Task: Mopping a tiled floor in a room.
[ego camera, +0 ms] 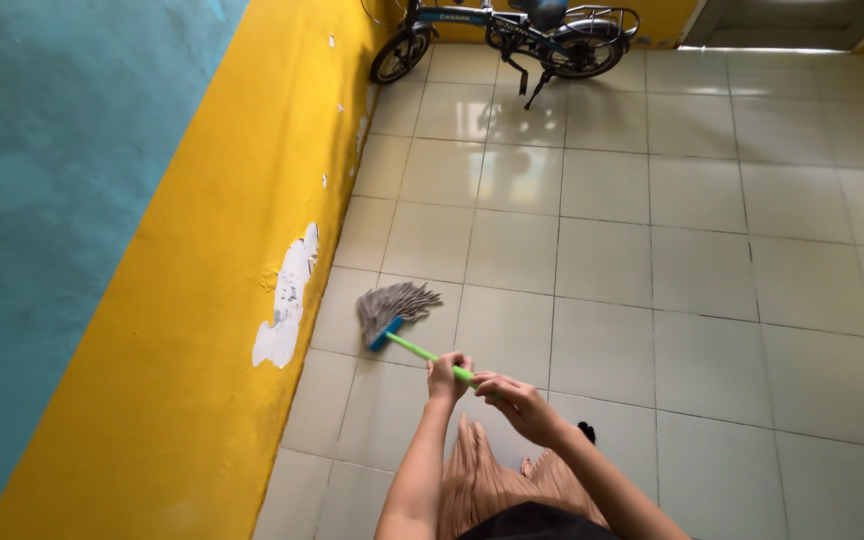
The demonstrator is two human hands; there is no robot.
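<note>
A mop with a green handle (414,349) and a grey string head (395,302) on a blue socket rests on the pale tiled floor (652,250), close to the yellow wall. My left hand (448,377) grips the handle lower down. Just behind it my right hand (512,398) is closed around the handle's upper part. The mop head lies spread on a tile near the wall's base.
A yellow and teal wall (202,300) with peeled paint patches runs along the left. A small dark bicycle (512,35) stands on its kickstand at the far end. A grey doorway (782,20) is at the top right. My striped skirt (492,480) shows below.
</note>
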